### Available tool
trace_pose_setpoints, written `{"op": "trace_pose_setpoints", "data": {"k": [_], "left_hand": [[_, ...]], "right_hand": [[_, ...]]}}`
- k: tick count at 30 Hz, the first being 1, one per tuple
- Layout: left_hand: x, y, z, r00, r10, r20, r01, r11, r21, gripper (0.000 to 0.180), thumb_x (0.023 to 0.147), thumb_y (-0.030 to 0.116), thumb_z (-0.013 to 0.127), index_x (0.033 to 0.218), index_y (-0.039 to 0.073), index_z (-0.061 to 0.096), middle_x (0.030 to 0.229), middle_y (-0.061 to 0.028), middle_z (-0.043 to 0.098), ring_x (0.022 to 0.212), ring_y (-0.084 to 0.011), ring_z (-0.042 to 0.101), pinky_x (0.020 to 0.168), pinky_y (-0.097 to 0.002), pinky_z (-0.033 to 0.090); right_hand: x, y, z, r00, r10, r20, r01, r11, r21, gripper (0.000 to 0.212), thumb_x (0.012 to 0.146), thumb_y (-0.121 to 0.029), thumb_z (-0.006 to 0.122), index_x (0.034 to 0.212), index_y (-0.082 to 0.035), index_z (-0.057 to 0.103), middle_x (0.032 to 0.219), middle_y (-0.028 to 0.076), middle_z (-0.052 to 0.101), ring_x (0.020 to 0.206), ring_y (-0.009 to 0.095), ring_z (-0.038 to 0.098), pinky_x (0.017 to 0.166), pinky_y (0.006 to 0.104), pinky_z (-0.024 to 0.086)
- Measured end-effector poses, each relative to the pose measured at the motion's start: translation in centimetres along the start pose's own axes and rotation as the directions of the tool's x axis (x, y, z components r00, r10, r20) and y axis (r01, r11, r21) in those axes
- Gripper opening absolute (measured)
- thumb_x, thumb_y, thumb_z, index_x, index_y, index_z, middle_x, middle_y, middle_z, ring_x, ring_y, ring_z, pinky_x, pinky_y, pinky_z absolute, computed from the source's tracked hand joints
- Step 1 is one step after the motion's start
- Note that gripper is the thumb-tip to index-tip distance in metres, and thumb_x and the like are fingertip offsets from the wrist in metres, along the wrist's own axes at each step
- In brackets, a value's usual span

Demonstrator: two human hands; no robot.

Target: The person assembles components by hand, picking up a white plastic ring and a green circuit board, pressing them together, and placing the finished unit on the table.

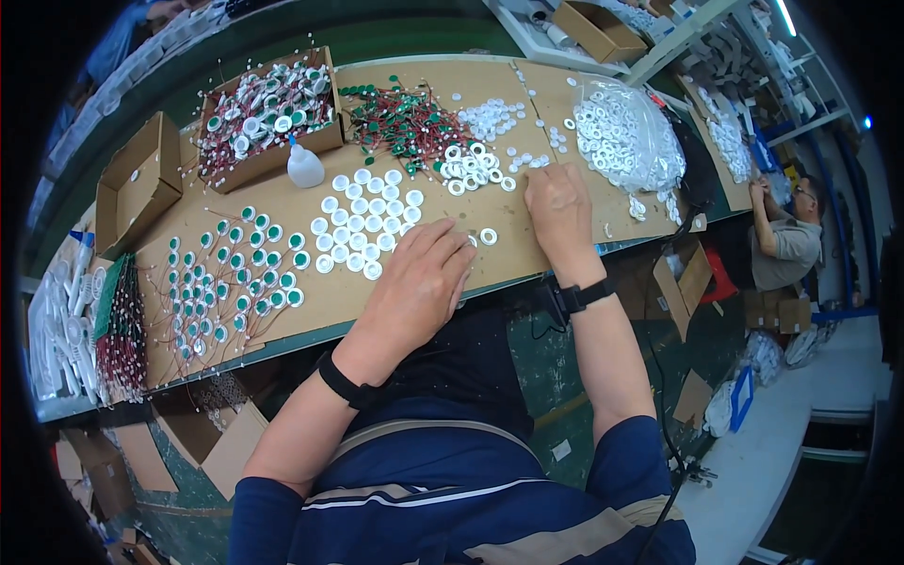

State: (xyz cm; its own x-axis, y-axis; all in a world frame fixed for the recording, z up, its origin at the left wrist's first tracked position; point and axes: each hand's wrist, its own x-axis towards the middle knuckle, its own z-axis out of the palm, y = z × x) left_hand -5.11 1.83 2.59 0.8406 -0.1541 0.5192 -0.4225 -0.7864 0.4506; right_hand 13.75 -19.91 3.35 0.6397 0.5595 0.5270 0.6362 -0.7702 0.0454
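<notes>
My left hand [424, 273] is closed and palm down near the front of the cardboard-topped table, its fingers bent and pressed together. At its fingertips shows the edge of a white ring [473, 241]; the palm and thumb hide the rest. Just right of it lies another single white ring [488, 236]. Farther right, my right hand [559, 207] is closed in a pinch beside small translucent white discs [539, 161]; what its fingers hold is hidden. A pile of white rings [471, 169] lies between the hands and beyond them. Rows of white round pieces [356, 223] spread out left of my left hand.
Green discs with red wires [405, 127] lie heaped at the back. A box of wired parts [334, 94], a white squeeze bottle [305, 168] and wired green-and-white rounds [268, 254] are left. A bag of white rings [626, 137] sits right. Another person [789, 231] works far right.
</notes>
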Motion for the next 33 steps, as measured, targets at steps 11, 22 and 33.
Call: {"op": "trace_pose_setpoints", "data": {"k": [11,22,33], "left_hand": [[0.1,-0.3,0.0,1.000,-0.002,0.013,0.003,0.997,-0.074,0.032,0.096,0.002,0.086,0.128,0.002,0.083,0.133,-0.0157,0.079,0.142,-0.0412,0.070,0.122,-0.0539,0.056],[0.2,0.0,0.1,0.998,-0.068,0.010,0.069,0.997,-0.037,0.049,0.099,0.004,0.082,0.148,0.004,0.073,0.141,-0.0183,0.075,0.147,-0.0425,0.065,0.126,-0.0545,0.052],[0.0,-0.1,0.2,0.997,-0.078,0.005,0.078,0.997,0.015,0.054,0.098,0.003,0.083,0.150,0.003,0.071,0.147,-0.0188,0.072,0.151,-0.0439,0.062,0.129,-0.0553,0.049]], "right_hand": [[-6.5,-5.1,-3.5,0.961,0.214,0.174,-0.266,0.882,0.389,0.018,0.105,-0.004,0.077,0.120,-0.002,0.087,0.111,0.018,0.082,0.106,0.041,0.080,0.094,0.0470,0.064],[-5.8,-3.5,-5.1,0.928,0.219,0.302,-0.349,0.796,0.494,0.022,0.104,-0.002,0.081,0.125,0.000,0.085,0.108,0.016,0.080,0.097,0.033,0.081,0.088,0.0417,0.064],[-5.4,-5.1,-5.6,0.963,0.112,0.246,-0.239,0.780,0.579,0.021,0.102,-0.002,0.084,0.123,0.000,0.084,0.110,0.015,0.079,0.095,0.031,0.080,0.085,0.0400,0.063]]}}
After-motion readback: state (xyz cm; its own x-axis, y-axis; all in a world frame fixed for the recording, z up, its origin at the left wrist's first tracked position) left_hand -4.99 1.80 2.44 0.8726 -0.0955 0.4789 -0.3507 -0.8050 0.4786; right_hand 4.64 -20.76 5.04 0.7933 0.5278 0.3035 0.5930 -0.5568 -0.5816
